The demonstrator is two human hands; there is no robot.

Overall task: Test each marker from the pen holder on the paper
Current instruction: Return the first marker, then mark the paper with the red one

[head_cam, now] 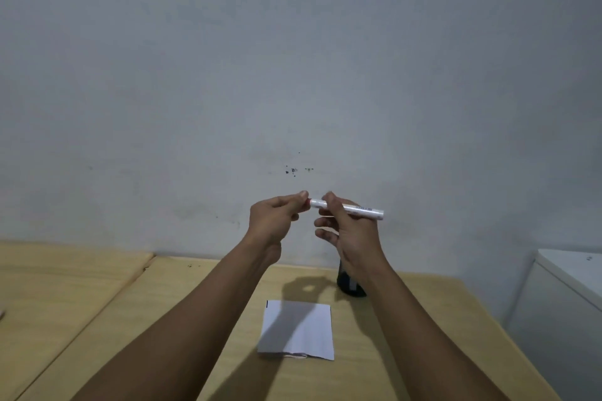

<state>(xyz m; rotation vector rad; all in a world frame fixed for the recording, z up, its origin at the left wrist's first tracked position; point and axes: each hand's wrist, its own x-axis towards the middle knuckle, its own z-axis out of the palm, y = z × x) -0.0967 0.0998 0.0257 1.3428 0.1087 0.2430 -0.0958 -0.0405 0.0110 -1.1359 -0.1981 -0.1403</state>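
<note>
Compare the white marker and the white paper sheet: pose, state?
The white marker is held up in the air, roughly level, in the right hand, with the left hand pinching its red end. The white paper sheet lies flat on the wooden table, untouched. The marker is a slim cylinder; the paper is a flat rectangle. Both are white.

Probably a plain room in a home or small office: a pale wooden worktop (pixel 182 296) against a bare, scuffed grey-white wall (pixel 293 58), a white cabinet (pixel 566 296) at three o'clock.
</note>
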